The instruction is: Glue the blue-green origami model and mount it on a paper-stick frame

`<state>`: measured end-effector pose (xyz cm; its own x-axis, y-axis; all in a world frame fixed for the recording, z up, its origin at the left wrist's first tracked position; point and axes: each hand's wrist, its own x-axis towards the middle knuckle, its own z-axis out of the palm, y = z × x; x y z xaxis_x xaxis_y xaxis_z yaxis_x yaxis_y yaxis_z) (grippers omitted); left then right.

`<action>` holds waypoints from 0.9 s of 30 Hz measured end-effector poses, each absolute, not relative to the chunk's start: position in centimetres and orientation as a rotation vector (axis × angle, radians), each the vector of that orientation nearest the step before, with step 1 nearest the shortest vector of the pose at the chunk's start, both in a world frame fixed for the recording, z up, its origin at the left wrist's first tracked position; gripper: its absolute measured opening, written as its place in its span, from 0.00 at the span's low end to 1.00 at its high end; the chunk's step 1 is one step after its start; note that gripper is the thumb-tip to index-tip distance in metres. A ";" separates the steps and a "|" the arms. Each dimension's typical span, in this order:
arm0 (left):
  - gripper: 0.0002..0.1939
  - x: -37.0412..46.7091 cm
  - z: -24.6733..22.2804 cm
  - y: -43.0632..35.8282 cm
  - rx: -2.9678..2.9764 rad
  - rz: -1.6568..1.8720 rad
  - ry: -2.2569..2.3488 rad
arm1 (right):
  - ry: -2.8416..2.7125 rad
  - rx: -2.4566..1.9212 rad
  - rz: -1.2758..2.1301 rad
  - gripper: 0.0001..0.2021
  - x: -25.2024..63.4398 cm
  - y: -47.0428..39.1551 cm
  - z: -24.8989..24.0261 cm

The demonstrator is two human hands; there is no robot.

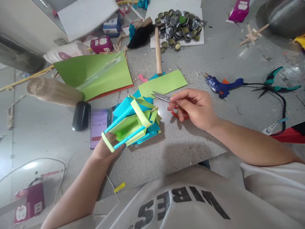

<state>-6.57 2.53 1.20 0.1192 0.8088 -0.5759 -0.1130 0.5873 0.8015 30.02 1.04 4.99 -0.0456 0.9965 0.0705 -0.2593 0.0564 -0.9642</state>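
Note:
My left hand is closed on a blue and green paper model, gripping its underside at the left; part of the hand is hidden beneath it. The model has blue rolled bars and pale green strips. In my right hand is a pair of scissors with red handles, blades slightly parted and pointing left at the model's upper right. Just beyond the blades lies a light green paper strip, partly over blue paper.
Green sheets, a wooden cylinder, a black case and a phone are at left. Bottle caps and a hammer lie beyond. A glue gun and pliers sit right.

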 end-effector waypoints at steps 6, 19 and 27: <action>0.34 -6.6 0.5 2.5 0.657 0.800 1.232 | -1.141 -0.994 1.283 0.12 30.0 0.7 5.0; 0.23 -4.0 2.6 2.5 0.640 0.747 1.096 | -1.296 -1.053 0.974 0.23 30.3 1.5 4.5; 0.26 -3.0 3.7 2.5 0.624 0.745 1.096 | -1.354 -0.978 0.858 0.17 31.2 2.2 3.7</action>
<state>-2.98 2.54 3.70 0.2677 0.7908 -0.5504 -0.2211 0.6064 0.7638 31.22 2.21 3.72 0.0512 0.9247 0.3772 0.0536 0.3746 -0.9257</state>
